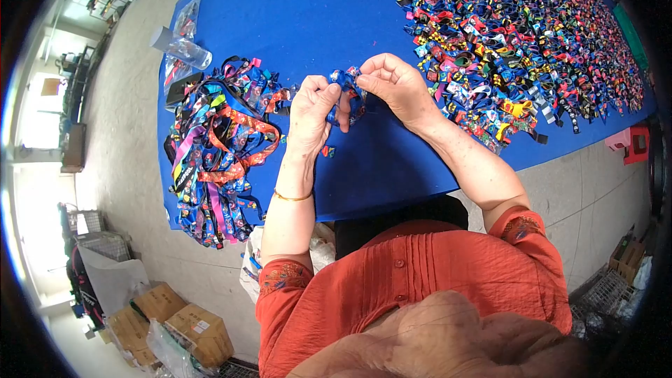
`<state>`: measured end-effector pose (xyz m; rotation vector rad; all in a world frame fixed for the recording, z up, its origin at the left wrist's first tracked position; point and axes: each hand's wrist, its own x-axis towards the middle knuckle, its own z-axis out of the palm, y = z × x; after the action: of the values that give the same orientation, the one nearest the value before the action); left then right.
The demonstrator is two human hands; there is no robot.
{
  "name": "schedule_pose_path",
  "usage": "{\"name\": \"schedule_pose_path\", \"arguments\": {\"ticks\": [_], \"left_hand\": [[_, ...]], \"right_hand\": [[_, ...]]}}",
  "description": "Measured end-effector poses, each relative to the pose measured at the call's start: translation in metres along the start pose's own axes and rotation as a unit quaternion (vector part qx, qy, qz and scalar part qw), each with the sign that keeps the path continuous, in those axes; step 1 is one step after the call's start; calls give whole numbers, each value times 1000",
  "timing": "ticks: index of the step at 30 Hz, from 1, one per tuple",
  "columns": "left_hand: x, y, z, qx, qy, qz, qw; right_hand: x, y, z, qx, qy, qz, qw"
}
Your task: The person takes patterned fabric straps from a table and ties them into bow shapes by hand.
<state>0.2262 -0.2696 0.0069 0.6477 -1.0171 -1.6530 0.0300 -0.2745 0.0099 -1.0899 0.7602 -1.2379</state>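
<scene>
Left hand (pixel 310 113), grip closed, holds a blue patterned strap (pixel 358 106); right hand (pixel 400 92) pinches it, thumb to forefinger. Blue-covered table (pixel 280 14) beneath carries heaped lanyards (pixel 224 147) left, spread straps (pixel 518 42) right; cardboard boxes (pixel 199 332) lower left.

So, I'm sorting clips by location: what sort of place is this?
Likely a workshop or packing room: a blue-covered table bears a heap of colourful straps and a wide spread of looped ones, with cardboard boxes nearby.

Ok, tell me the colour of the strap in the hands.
The strap is mostly blue with small multicoloured patches, best seen in the head view.
</scene>
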Motion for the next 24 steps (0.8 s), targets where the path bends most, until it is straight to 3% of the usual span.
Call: {"name": "schedule_pose_path", "arguments": {"ticks": [9, 18, 24], "left_hand": [[-4, 5, 9, 69, -30, -52, 996], [-5, 10, 15, 48, 11, -30, 998], [-4, 6, 13, 48, -18, -18, 999]], "right_hand": [[0, -1, 1, -1, -24, 14, 1000], [-4, -6, 4, 12, -25, -2, 1000], [-3, -6, 5, 30, -46, 2, 998]]}}
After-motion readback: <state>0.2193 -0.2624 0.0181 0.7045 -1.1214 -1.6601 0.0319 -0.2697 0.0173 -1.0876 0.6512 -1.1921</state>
